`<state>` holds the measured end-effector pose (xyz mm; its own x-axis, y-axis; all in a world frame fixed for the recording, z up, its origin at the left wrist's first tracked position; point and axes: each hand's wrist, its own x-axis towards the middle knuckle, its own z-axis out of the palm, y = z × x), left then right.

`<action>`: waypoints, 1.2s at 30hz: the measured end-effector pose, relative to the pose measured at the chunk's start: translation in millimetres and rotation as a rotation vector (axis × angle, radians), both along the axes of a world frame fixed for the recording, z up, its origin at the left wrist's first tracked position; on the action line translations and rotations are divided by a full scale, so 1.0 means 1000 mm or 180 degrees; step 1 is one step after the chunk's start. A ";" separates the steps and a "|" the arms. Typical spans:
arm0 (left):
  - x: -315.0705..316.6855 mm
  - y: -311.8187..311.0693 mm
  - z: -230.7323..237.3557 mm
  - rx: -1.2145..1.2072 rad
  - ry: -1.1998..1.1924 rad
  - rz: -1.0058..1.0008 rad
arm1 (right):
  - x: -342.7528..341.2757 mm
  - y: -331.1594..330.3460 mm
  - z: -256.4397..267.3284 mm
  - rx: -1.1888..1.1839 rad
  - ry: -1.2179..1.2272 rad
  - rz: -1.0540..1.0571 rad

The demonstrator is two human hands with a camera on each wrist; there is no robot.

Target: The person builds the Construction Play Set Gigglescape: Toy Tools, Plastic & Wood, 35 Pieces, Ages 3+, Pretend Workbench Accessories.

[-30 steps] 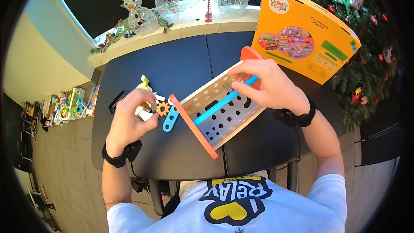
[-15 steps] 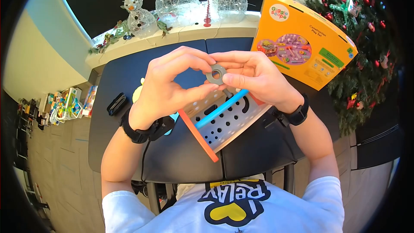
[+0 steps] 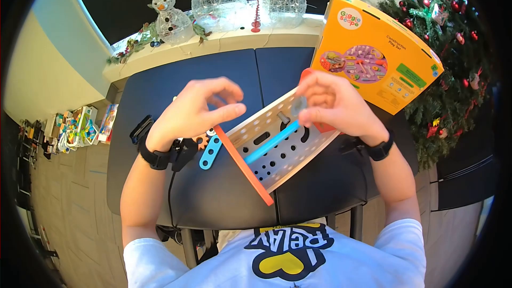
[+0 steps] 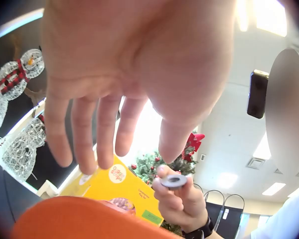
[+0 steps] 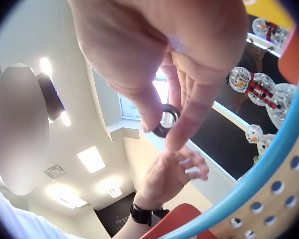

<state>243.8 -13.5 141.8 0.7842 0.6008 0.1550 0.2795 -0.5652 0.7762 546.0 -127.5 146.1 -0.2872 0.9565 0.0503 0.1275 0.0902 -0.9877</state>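
Note:
My right hand (image 3: 338,106) pinches a grey ring-shaped washer (image 5: 161,133) between thumb and fingers, over the far right end of a toy toolbox. The washer (image 4: 172,185) is blurred in the head view. The toolbox has a perforated panel (image 3: 290,166), an orange end panel (image 3: 244,166) and a blue rod handle (image 3: 271,143). A grey bolt (image 3: 282,118) sticks up from its far side, close by the right hand. Over the toolbox's left end, my left hand (image 3: 200,108) holds nothing; its fingers are spread and relaxed in the left wrist view.
Left of the toolbox lie a blue perforated strip (image 3: 210,154) and an orange gear (image 3: 202,142), partly behind the left wrist. A dark object (image 3: 141,129) is near the table's left edge. An orange play-set box (image 3: 394,82) stands at the back right, before a decorated tree (image 3: 453,58).
The left hand went from the loose parts to meet the right hand at the washer, then let go and moved back left. The right hand has carried the washer right, toward the toolbox's far end.

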 end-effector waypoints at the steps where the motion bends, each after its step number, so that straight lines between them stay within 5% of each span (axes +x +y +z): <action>1: -0.007 -0.001 -0.006 -0.0168 0.0287 0.0055 | 0.006 -0.007 0.006 -0.0102 -0.0321 0.0048; 6: -0.011 -0.025 -0.017 0.0030 0.0366 0.0063 | 0.026 -0.016 0.005 -0.0015 -0.2117 0.0794; 13: -0.005 -0.065 -0.027 0.0734 0.0401 0.0018 | 0.023 -0.007 -0.040 -0.0286 -0.2996 0.1073; 24: 0.018 -0.092 -0.031 -0.0357 0.0211 -0.0758 | 0.041 0.017 -0.086 -0.0475 -0.2538 0.0617; 30: 0.032 -0.055 -0.066 0.0320 -0.0002 -0.0188 | 0.036 0.025 -0.091 -0.0382 -0.2584 0.0677; 36: 0.047 -0.019 -0.119 0.0031 -0.0062 0.0213 | 0.038 0.035 -0.102 -0.1818 -0.0765 0.0273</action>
<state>291.1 -32.8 22.9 0.7391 0.6501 0.1761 0.3018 -0.5534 0.7763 583.5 -92.3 44.2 -0.3039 0.7864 -0.5378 0.3677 -0.4240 -0.8277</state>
